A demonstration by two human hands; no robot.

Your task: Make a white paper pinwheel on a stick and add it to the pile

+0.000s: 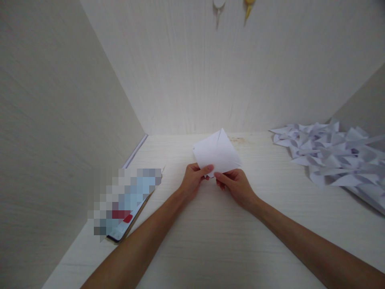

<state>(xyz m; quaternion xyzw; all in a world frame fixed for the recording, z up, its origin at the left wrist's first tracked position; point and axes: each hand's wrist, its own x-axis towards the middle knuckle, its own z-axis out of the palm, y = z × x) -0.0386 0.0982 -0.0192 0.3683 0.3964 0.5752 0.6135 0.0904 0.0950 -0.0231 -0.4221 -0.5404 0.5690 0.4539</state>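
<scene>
Phone: a dark-edged smartphone (124, 224) lies flat on the pale wood-grain desk (210, 241) at your far left, close to the side wall, its screen blurred out.

Paper stack: thin white sheets (135, 150) lie along that left wall just behind the phone; only their edge shows.

Left hand: your left hand (192, 180) is closed in a pinch, thumb laid over the near corner of the folded white paper square (217, 151), fingers curled beneath.

Paper: it sits mid-desk, just beyond your knuckles, tilted up toward the back wall like a diamond, with creases running to its far point. Whether its far edge touches the desk I cannot tell.

Right hand: your right hand (236, 185) pinches the same near corner from the other side, fingertips almost meeting those of the left.

Finished pieces: a heap of folded white paper shapes (331, 154) lies well apart at your right.

Risk: both grips crowd one corner, so the layers could slide apart and the next crease land crooked; pulling the hands against each other could tear the tip.

Wall hooks: a white and a yellow hook (249, 6) hang on the back wall.
</scene>
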